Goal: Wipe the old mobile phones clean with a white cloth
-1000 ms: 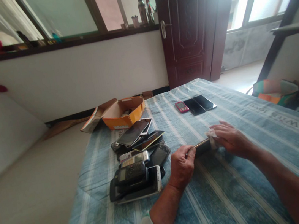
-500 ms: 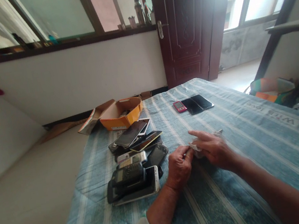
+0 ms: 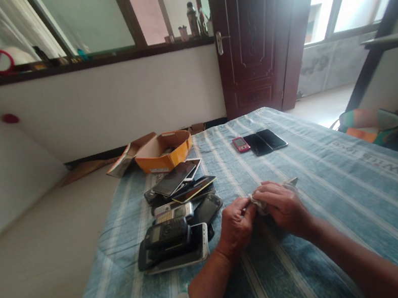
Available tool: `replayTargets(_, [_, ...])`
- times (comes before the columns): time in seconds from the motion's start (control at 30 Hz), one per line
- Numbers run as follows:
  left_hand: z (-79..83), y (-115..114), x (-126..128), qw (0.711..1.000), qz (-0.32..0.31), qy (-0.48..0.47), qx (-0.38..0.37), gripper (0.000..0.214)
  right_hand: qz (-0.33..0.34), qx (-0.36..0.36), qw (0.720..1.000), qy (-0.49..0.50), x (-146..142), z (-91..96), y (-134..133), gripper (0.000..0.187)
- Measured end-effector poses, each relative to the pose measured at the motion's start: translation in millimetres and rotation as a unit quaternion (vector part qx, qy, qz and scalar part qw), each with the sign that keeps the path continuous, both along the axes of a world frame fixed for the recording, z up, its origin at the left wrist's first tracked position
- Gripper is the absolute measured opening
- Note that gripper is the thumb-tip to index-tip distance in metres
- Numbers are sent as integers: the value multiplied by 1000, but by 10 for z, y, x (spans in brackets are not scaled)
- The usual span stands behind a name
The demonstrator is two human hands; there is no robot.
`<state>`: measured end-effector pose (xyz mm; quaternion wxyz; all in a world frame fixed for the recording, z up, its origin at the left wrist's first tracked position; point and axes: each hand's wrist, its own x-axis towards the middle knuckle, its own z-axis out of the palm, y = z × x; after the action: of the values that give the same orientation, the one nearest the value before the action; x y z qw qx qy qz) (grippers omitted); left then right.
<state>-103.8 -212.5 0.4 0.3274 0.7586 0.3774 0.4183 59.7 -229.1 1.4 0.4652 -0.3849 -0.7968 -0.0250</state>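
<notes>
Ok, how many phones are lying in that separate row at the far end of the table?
3, side by side: the red phone at the left, the middle black phone, then the right black phone. None looks hidden there.

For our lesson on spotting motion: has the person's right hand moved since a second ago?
Yes. The right hand has slid left along the held phone, closer to the pile of phones and up against the left hand.

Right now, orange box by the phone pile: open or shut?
Open. The orange box has its lid flapped out to its left, and the inside shows, with something small in it.
</notes>
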Motion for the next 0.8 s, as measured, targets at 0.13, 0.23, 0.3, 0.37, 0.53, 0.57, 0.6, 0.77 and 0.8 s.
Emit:
replayTargets(0.13, [7, -5, -4, 1000, 7, 4, 3, 21, -4, -1, 1000, 4, -39, 9, -15, 30])
replayTargets(0.23, [21, -5, 1, 1000, 9, 3, -5, 23, 0, 1, 1000, -3, -2, 9, -1, 30])
replayTargets(0.3, [22, 5, 7, 1000, 12, -5, -15, 24, -2, 5, 1000, -3, 61, 0, 25, 30])
replayTargets(0.37, [18, 20, 10, 1000, 15, -10, -23, 24, -8, 4, 1000, -4, 151, -13, 56, 30])
replayTargets(0.53, [11, 44, 4, 1000, 21, -4, -23, 24, -26, -19, 999, -17, 425, -33, 109, 31])
replayTargets(0.57, [11, 44, 3, 1000, 21, -4, -22, 24, -32, -24, 999, -17, 475, -35, 112, 31])
replayTargets(0.6, [11, 42, 2, 1000, 21, -5, -21, 24, -40, -28, 999, -16, 517, -38, 113, 31])
replayTargets(0.77, [10, 30, 4, 1000, 18, -8, -10, 24, -86, -19, 996, -15, 526, -84, 85, 31])
replayTargets(0.8, [12, 27, 5, 1000, 16, -7, -7, 23, -88, -12, 996, -16, 479, -99, 73, 31])
